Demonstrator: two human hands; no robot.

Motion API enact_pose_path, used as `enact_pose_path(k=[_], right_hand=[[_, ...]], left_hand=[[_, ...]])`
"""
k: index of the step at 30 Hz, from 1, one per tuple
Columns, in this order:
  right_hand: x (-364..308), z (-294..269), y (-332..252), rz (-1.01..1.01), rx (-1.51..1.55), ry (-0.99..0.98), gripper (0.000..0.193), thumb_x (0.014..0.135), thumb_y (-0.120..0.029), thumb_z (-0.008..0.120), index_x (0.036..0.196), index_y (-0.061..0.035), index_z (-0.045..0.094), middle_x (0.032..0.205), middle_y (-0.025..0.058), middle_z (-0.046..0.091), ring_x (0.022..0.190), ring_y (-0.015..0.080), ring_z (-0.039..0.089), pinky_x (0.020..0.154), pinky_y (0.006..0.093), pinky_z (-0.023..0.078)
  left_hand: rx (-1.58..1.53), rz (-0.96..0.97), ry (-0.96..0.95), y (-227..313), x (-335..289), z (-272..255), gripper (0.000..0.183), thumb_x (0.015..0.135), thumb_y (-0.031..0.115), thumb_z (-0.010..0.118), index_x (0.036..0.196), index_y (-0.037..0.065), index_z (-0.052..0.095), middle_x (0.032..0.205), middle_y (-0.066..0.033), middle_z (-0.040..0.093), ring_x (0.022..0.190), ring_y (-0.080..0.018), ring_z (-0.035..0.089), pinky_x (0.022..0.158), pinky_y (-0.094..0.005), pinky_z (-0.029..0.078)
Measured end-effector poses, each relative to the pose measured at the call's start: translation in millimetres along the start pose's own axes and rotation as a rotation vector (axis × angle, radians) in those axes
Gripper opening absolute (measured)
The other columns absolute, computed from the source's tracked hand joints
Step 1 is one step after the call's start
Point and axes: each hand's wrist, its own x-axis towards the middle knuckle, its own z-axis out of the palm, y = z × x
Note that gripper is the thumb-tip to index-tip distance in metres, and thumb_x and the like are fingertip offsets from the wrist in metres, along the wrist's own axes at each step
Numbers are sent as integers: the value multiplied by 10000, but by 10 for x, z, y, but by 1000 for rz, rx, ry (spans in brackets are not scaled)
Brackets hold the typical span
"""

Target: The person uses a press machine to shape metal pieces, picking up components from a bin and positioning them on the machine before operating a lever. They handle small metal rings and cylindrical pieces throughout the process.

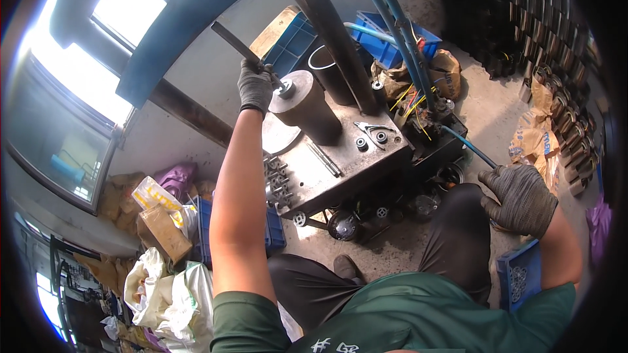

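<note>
- Gripping the dark rod [230, 39], the gloved left hand [255, 85] has its fingers closed around the lower part; the rod is tilted, its upper end free.
- Rod position: the lower end meets the metal ring [285, 87] on top of the grey cylinder [305, 112].
- Cylinder position: standing, slightly tilted in view, on the steel table [302, 171].
- Right hand [523, 199], gloved: fingers curled over the near end of the blue lever [470, 146]; fingertips partly hidden.
- Lever position: slanting from the right hand to the dark unit beside the table, where yellow wires [418, 112] show.
- Table, right part: a forked metal part [370, 129] beside two small round parts [381, 136].
- Table, front: thin bars [325, 159] lying together; small metal parts [278, 180] grouped at the left edge.
- Behind the cylinder: an open-topped dark pipe [335, 82], near the steel post [329, 33].
</note>
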Motion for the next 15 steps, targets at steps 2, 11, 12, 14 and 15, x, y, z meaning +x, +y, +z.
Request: enact_pose_path(k=[2,11,12,14,15], right_hand=[[-95,144,49,-12,6,43,347,840,-280,710,1091,-41,678,841,137,679,767,350,674,723,486,523],[-274,305,6,22,5,69,255,819,-265,715,904,-32,659,776,139,655,741,366,667,695,492,526],[-280,311,7,18,8,80,247,820,-267,713,872,-34,647,772,143,649,737,372,664,691,497,525],[-279,327,15,23,2,70,249,821,-270,713,864,-35,643,769,145,642,730,376,659,686,500,523],[-279,330,19,28,-4,64,251,821,-273,713,856,-36,639,766,147,635,722,380,655,680,502,521]], left_hand=[[113,-50,7,83,-25,-9,179,1015,-22,590,1096,104,492,841,-58,612,723,-163,624,610,-314,578],[-21,38,-16,-15,6,-12,314,976,-140,461,1115,141,480,847,-66,575,657,-173,565,484,-324,499],[-23,35,-16,-8,-3,-6,314,976,-140,461,1115,141,480,847,-66,575,657,-173,565,484,-324,499],[66,4,6,11,-5,-10,212,991,-64,605,1087,99,507,868,-67,628,743,-162,626,632,-303,573],[65,1,7,-2,-1,-19,212,991,-64,605,1087,99,507,868,-67,628,743,-162,626,632,-303,573]])
